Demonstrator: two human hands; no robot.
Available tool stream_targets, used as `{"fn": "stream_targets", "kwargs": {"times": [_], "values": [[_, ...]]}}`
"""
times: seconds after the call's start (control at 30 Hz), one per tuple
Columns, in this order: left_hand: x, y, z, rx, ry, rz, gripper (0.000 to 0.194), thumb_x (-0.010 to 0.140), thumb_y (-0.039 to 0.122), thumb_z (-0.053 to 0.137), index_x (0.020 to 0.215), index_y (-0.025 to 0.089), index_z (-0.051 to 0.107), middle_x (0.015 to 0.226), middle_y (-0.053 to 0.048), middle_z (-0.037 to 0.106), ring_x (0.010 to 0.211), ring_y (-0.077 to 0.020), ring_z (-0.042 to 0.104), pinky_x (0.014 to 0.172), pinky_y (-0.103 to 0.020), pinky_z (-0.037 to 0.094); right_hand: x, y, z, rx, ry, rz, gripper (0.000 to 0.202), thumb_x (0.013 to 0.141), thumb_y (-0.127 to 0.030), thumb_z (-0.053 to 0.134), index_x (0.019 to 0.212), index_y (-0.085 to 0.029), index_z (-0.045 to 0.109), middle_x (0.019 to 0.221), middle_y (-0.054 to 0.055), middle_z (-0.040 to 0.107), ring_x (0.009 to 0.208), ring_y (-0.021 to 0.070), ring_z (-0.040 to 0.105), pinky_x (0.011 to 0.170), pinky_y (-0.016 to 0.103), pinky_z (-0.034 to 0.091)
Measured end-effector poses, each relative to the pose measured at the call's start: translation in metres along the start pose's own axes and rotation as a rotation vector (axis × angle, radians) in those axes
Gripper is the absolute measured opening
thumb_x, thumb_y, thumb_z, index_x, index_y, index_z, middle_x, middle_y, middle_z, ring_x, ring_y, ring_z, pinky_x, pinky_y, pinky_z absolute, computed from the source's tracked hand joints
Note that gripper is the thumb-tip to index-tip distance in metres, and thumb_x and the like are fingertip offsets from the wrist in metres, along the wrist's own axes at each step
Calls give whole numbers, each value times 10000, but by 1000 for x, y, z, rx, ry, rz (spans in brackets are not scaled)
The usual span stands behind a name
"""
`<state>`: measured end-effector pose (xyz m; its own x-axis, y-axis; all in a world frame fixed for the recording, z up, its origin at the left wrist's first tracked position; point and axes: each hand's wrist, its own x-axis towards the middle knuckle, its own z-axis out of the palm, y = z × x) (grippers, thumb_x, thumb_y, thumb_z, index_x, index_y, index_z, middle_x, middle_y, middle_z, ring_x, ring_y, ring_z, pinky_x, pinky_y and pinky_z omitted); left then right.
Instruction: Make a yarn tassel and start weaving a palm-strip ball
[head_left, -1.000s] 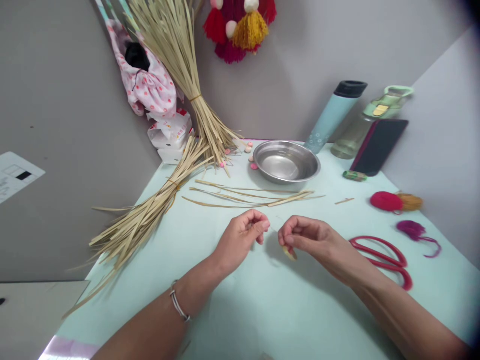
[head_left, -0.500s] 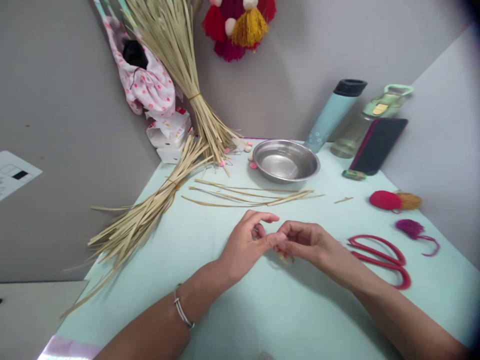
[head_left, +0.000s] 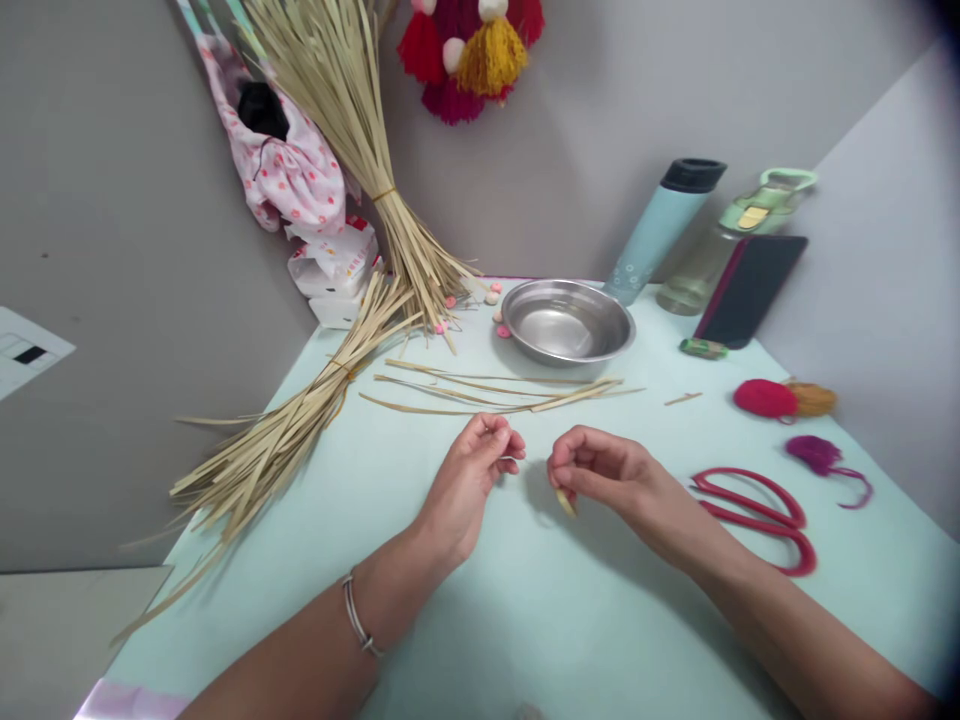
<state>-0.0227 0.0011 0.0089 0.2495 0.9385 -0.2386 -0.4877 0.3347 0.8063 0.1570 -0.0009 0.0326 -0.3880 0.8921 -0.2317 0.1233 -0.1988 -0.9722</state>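
Observation:
My right hand pinches a small piece of straw, whose pale end sticks out below the fingertips. To its left, a short gap away, my left hand has thumb and forefinger pressed together with the other fingers curled. Whether anything thin is between them is hidden. Loose straw strips lie flat on the table just beyond both hands. Red-handled scissors rest beside my right wrist, their blades mostly hidden.
A steel bowl stands at the back, near a blue bottle, a green bottle and a leaning phone. Yarn bundles lie at right. Tied straw bundles cover the left side. Tassels hang on the wall.
My hands, which were touching, have come apart. The left has drawn back to the left and its fingers have curled in; the right still pinches the straw piece.

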Motion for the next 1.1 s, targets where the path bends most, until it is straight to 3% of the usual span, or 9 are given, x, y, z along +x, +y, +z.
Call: {"fn": "stream_targets", "kwargs": {"times": [0.13,0.3,0.53,0.6,0.73,0.8,0.9,1.0,1.1], "values": [[-4,-2,4,17,48,-28,136,868,287,564,810,184,495,786,11,530,696,-90,482,690,-221,390,1,3,1,-4,21,-4,176,852,-358,644,840,-201,564,688,-11,578,634,134,490,636,284,387],[-9,2,11,169,-130,102,128,905,286,538,845,177,503,812,-4,585,701,-94,510,717,-232,422,0,5,4,-30,-57,9,164,858,-352,626,831,-190,612,740,-1,575,639,127,473,604,267,369],[-11,3,10,391,-221,203,117,893,283,563,867,171,587,875,-37,633,785,-135,565,787,-269,457,-2,4,5,-58,-87,29,227,801,-372,689,717,-186,592,664,-29,515,609,117,444,566,249,343],[-11,4,9,423,-181,241,111,881,283,578,871,177,609,931,-38,629,794,-131,558,798,-262,450,-2,4,4,-49,-69,43,239,799,-389,694,714,-186,603,634,-31,520,593,118,447,566,255,349],[-6,8,6,471,9,227,162,886,325,561,976,197,598,910,-21,608,759,-124,539,753,-246,441,0,5,-1,8,-26,66,210,823,-396,679,802,-190,651,678,-1,604,630,137,500,631,277,400],[-4,9,4,519,9,196,180,893,349,545,983,199,590,923,-21,608,776,-130,543,754,-250,437,0,5,-4,29,-14,63,196,837,-382,670,806,-189,654,677,1,613,636,136,504,643,276,400],[-2,7,2,691,-87,207,172,883,363,565,915,198,598,902,-16,602,787,-142,534,751,-257,423,1,5,-5,60,5,55,193,824,-378,687,798,-191,652,661,-5,604,632,135,505,631,272,395],[-4,4,0,881,-127,330,178,900,327,549,787,196,590,794,-2,555,744,-142,499,706,-257,395,1,3,-5,65,30,49,193,800,-373,713,788,-191,649,662,-8,596,625,133,500,622,273,391],[-7,2,1,921,-155,468,215,929,323,516,786,201,621,780,-13,544,745,-149,500,708,-263,396,1,1,-6,87,45,45,180,783,-345,734,782,-190,642,672,-9,597,628,126,497,627,268,387]]}}
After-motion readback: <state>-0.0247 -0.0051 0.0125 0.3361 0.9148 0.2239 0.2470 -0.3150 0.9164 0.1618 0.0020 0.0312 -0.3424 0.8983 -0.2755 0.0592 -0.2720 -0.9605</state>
